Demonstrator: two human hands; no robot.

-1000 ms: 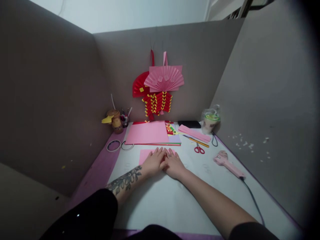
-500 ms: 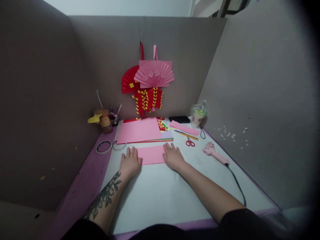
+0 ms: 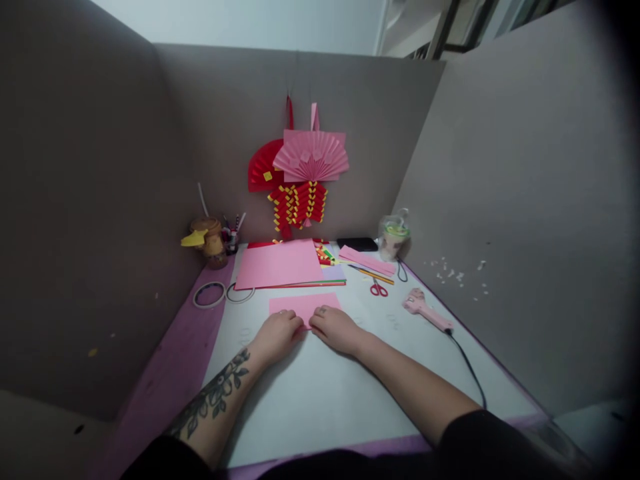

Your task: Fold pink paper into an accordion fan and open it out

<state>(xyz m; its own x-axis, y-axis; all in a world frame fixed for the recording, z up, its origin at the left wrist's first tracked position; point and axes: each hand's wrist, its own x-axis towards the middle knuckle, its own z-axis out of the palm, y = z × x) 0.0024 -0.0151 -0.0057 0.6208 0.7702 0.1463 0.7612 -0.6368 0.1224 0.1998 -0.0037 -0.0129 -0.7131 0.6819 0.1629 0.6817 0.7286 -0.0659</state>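
A small rectangle of pink paper (image 3: 304, 302) lies flat on the white table top, just in front of the paper stack. My left hand (image 3: 281, 333) has its curled fingers at the paper's near edge, left of the middle. Beside it, my right hand (image 3: 334, 328) pinches the same near edge, a little right of the middle. Only a narrow gap parts the two hands. Both sets of fingertips are partly hidden, and the paper's lower corners are under the hands.
Behind lies a stack of coloured paper topped by a pink sheet (image 3: 280, 263). Two tape rolls (image 3: 209, 295) are at left. Red-handled scissors (image 3: 379, 288), a pencil (image 3: 373, 274), pink strips (image 3: 367, 260) and a corded pink glue gun (image 3: 427, 311) lie right. Cups stand in both back corners.
Both hands have moved inward from the paper's left and right ends to the middle of its near edge. Their flat fingers have curled onto the edge. The view has shifted slightly.
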